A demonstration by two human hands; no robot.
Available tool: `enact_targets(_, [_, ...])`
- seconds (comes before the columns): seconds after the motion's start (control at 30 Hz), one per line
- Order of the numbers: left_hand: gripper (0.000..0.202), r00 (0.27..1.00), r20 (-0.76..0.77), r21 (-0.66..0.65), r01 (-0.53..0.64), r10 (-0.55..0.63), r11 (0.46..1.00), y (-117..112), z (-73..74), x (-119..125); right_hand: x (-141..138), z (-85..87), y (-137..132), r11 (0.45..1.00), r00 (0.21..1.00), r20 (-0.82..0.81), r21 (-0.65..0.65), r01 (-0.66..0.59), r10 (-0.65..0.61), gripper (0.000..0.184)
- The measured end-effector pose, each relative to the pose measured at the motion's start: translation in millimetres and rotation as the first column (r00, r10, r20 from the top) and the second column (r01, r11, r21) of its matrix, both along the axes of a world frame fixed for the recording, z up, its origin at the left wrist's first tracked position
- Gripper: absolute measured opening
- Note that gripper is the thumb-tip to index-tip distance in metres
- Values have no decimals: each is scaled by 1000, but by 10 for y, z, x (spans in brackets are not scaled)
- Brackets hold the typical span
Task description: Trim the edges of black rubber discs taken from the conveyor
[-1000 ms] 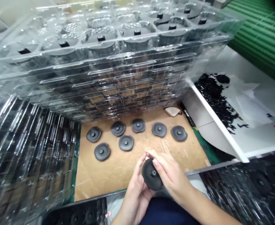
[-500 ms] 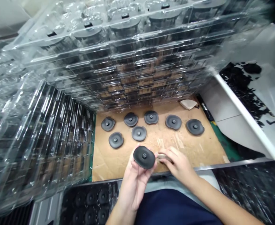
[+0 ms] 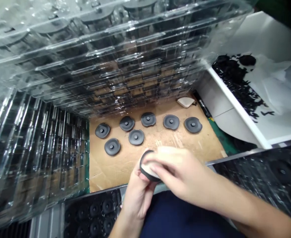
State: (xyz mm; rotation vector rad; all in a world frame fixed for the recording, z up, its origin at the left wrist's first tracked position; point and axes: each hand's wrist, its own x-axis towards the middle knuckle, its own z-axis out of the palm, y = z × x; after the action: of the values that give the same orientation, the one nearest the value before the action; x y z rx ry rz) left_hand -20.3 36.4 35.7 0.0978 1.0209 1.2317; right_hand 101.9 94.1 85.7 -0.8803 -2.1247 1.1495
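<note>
Just beyond my lap, my left hand [image 3: 138,188] is closed around the edge of a round black plastic disc [image 3: 143,162], holding it above the front of the cardboard. My right hand [image 3: 177,168] reaches over the disc and grips a pale, flat pad [image 3: 149,169] that lies against its face. The fingers cover much of both, and what the pad is made of cannot be made out. Several similar dark discs, each with a small central stub, lie spread on the cardboard sheet [image 3: 103,175], among them a disc [image 3: 136,137] close to my hands.
Tall stacks of clear plastic trays [image 3: 135,66] wall in the back and left. A white bin [image 3: 237,109] with black scraps stands at the right. A pale folded piece [image 3: 185,101] and a black pen-like tool [image 3: 202,105] lie at the back right. Black trays [image 3: 93,211] sit lower down.
My right hand has moved left, bringing the pale pad onto the disc in my left hand. The camera view has shifted, so the surroundings appear further left.
</note>
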Motion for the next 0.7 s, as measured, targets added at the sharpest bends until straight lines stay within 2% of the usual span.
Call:
enact_targets(0.07, [47, 1000, -10, 5, 27, -27, 1000, 9, 31, 0, 21, -25, -22, 981, 985, -123, 134, 139, -123, 25])
enact_targets(0.1, [50, 999, -15, 7, 39, -39, 999, 14, 45, -4, 43, -31, -40, 978, 979, -160, 141, 150, -127, 26])
enact_targets(0.2, [68, 999, -29, 20, 31, -30, 999, 23, 78, -7, 127, -5, -85, 998, 993, -111, -52, -44, 38, 24])
enact_targets(0.23, [69, 999, -34, 24, 32, -31, 999, 25, 88, 3, 145, 8, -86, 992, 995, -84, -106, -65, 56, 23])
enact_targets(0.27, [67, 999, -36, 27, 40, -39, 999, 28, 99, 20, 151, 18, -80, 994, 997, -76, -104, -33, 25, 22])
enact_targets(0.33, [58, 996, -32, 35, 80, -79, 996, 35, 128, 61, 146, 22, -58, 992, 985, -139, 48, 115, -107, 23])
enact_targets(0.37, [53, 995, -28, 32, 99, -98, 995, 37, 146, 80, 148, 20, -50, 978, 971, -195, 125, 165, -139, 25])
enact_targets(0.4, [51, 994, -26, 25, 106, -106, 994, 38, 165, 92, 166, 21, -50, 972, 963, -242, 167, 164, -121, 26])
enact_targets(0.47, [53, 994, -21, 9, 109, -109, 994, 32, 201, 99, 265, 38, -73, 993, 969, -246, 113, 16, 12, 26])
enact_targets(0.53, [60, 992, 13, 6, 123, -123, 992, 22, 226, 99, 425, 79, -120, 994, 982, -161, -45, -103, 94, 26])
enact_targets(0.6, [70, 985, 66, 26, 155, -157, 988, 17, 236, 119, 567, 129, -160, 996, 1000, -21, -88, -16, 14, 25])
enact_targets(0.63, [71, 982, 86, 33, 166, -169, 986, 17, 240, 142, 607, 153, -166, 997, 997, 45, -39, 69, -67, 24])
enact_targets(0.7, [68, 980, 94, 23, 176, -177, 984, 19, 254, 202, 610, 186, -128, 966, 974, 85, 172, 192, -208, 23])
